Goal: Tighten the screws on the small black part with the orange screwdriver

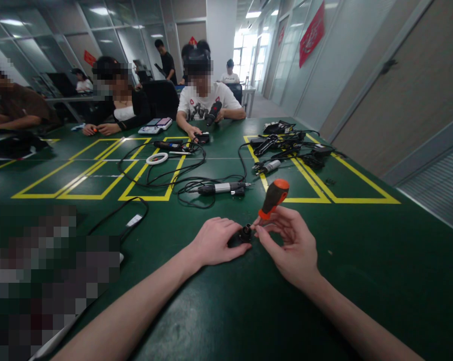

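Near the front edge of a green table (362,271) marked with yellow lines: left hand (215,243) pressed down on a small black part (244,234), thumb and fingers clamped round its near side, pinning it to the surface. Just beside it, right hand (290,245) pinching the lower shaft of an orange-and-black screwdriver (272,198), handle free and tilted up and away to the right, working end aimed at the part. Hands close together, fingertips almost touching. Probably best handled by holding the part flat, bringing the driver more upright over it, and moving the grip up to the handle before turning. Beyond, well apart from the hands, a grey power tool (221,188) among looped black cables and a white ring (157,158). Hard to make out: exact shape of the black part, any screw, the driver's tip, all covered by fingers. Lower left blurred into blocks; seated people across the table, faces obscured.
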The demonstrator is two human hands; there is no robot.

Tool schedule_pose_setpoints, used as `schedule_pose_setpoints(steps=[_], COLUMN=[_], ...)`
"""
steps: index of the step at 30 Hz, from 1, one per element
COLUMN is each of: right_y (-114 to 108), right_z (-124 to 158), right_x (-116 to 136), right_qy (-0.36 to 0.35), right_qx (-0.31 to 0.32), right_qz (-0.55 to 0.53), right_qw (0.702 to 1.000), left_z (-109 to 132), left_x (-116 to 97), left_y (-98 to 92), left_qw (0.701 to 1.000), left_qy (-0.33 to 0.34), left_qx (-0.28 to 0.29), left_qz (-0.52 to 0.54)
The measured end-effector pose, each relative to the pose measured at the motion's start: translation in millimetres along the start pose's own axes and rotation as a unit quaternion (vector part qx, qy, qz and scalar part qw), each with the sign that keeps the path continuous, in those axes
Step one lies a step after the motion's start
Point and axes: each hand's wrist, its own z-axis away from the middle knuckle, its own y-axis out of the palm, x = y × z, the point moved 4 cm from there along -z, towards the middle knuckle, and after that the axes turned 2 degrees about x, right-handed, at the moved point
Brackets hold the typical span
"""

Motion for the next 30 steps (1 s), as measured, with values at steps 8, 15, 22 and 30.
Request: schedule_pose_setpoints(steps=[8, 15, 22, 30], right_y=[0.7, 2.7, -2.4, -4.5], right_z=[-1.1, -1.0, -4.2, -1.9], right_x=[-1.1, -4.3, 2.9, -1.7], right_qy=[-0.007, -0.003, -0.015, 0.002], right_qx=[0.002, 0.01, -0.002, -0.018], right_qz=[-0.007, 0.02, 0.069, 0.043], right_qw=[1.0, 1.0, 0.997, 0.999], left_z=[-0.1, -1.2, -2.2, -2.1], left_x=[-0.3, -0.9, -1.1, -0.6], left_y=[2.0, 0.4, 0.1, 0.7], left_qw=[1.0, 1.0, 1.0, 1.0], left_qy=[0.008, 0.005, 0.001, 0.008], left_qx=[-0.002, 0.005, 0.01, 0.005], left_qz=[-0.012, -0.018, -0.016, -0.016])
